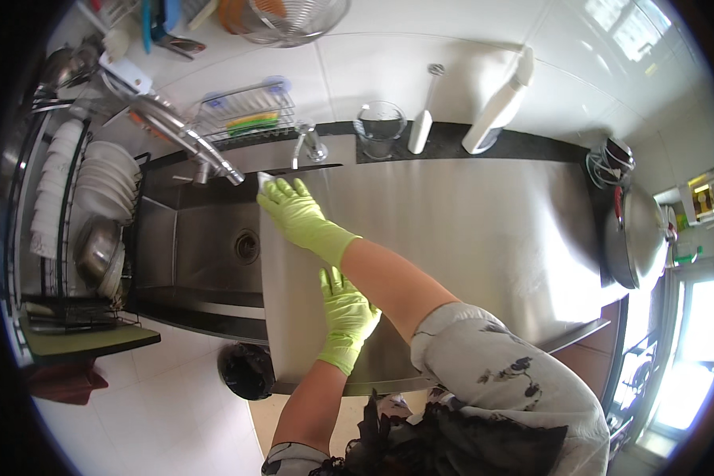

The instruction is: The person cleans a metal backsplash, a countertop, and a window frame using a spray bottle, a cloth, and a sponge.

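Note:
A large stainless steel board [452, 220] lies in front of me and covers the right part of the sink. My right hand [294, 211], in a yellow-green glove, reaches to the board's far left corner. It holds a white cloth [265, 178], mostly hidden under the fingers. Lower down, my left hand [348, 315], gloved alike, rests on the board near its left edge, fingers a little apart and nothing seen in it. Left of the board, the uncovered sink basin [208, 238] shows its drain [247, 246].
A chrome faucet [202, 146] reaches over the sink beside my right hand. Behind the board stand a soap dispenser [312, 146], a glass [381, 131], a milk frother [420, 131] and a white spray bottle [500, 107]. A dish rack [65, 226] flanks the left; a lidded pan [636, 235] sits right.

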`<action>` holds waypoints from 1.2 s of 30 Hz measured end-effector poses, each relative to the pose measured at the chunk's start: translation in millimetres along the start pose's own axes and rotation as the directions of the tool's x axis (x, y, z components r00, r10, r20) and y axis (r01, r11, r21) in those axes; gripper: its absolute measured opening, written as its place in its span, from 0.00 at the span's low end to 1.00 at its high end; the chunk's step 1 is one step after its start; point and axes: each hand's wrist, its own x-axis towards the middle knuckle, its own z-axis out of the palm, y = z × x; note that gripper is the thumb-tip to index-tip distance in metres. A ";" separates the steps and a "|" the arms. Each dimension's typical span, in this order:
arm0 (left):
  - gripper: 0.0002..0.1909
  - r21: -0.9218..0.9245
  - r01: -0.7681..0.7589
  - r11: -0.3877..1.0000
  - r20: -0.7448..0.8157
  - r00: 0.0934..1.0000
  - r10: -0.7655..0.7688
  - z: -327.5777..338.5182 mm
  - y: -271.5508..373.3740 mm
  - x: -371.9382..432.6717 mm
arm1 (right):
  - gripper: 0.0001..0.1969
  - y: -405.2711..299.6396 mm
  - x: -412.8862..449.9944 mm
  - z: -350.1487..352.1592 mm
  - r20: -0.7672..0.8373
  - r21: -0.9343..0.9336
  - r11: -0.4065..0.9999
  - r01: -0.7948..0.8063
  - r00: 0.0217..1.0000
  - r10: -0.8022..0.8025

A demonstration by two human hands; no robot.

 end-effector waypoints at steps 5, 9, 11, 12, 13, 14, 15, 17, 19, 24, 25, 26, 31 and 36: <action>0.39 -0.077 0.005 0.997 -0.166 0.986 -0.018 14.8 2.3 0.0 | 0.29 49.0 -60.9 -9.7 -0.001 -0.069 0.998 0.011 1.000 -0.011; 0.41 -0.075 0.025 0.997 -0.177 0.984 -0.038 0.7 12.0 1.8 | 0.18 152.4 -222.2 -111.8 -0.426 -0.162 0.942 -0.293 0.882 0.201; 0.41 -0.057 0.026 0.998 -0.177 0.983 -0.035 0.1 12.7 1.9 | 0.17 213.2 -319.1 -156.9 -0.435 -0.150 0.822 -0.549 0.784 0.444; 0.41 -0.037 0.034 0.999 -0.184 0.982 -0.041 0.0 14.5 3.0 | 0.18 241.5 -361.7 -170.6 -0.464 -0.128 0.761 -0.636 0.717 0.521; 0.41 -0.037 0.032 0.999 -0.178 0.983 -0.038 0.6 15.4 4.1 | 0.19 269.6 -405.8 -180.0 -0.495 -0.090 0.701 -0.707 0.643 0.585; 0.41 -0.040 0.035 0.999 -0.176 0.983 -0.041 -0.1 13.3 3.1 | 0.21 294.2 -444.7 -185.4 -0.514 -0.027 0.654 -0.756 0.572 0.640; 0.41 -0.044 0.034 0.998 -0.173 0.984 -0.041 -0.1 12.9 1.5 | 0.22 314.4 -479.3 -187.3 -0.523 0.046 0.614 -0.788 0.505 0.687; 0.40 -0.045 0.029 0.999 -0.177 0.983 -0.037 -3.6 7.0 -5.2 | 0.26 339.5 -515.6 -184.4 -0.500 0.137 0.609 -0.781 0.476 0.723; 0.40 -0.326 -0.088 0.941 -0.330 0.944 -0.026 -11.6 -9.1 -18.5 | 0.28 350.2 -531.4 -184.9 -0.482 -0.052 0.750 -0.659 0.675 0.559; 0.23 -0.427 0.390 0.815 -0.342 0.765 -0.546 7.2 -126.8 -127.5 | 0.29 356.3 -546.8 -181.6 -0.559 -0.123 0.576 -0.808 0.536 0.633; 0.20 -0.314 0.440 0.842 0.011 0.888 -0.460 27.2 -173.8 -166.2 | 0.25 342.0 -530.4 -176.2 -0.565 -0.122 0.573 -0.811 0.531 0.631; 0.21 -0.273 0.472 0.838 0.169 0.881 -0.441 43.4 -186.9 -188.0 | 0.22 317.2 -502.7 -170.2 -0.579 -0.056 0.575 -0.817 0.495 0.648; 0.25 -0.684 0.547 0.484 0.481 0.836 -0.265 50.3 -188.3 -185.8 | 0.19 119.5 -318.6 -132.9 -0.470 0.252 0.595 -0.763 0.441 0.765; 0.21 -0.708 0.623 0.332 0.591 0.781 -0.205 50.4 -191.6 -168.1 | 0.19 -57.2 -176.8 -12.6 -0.143 -0.136 0.916 -0.377 0.923 0.358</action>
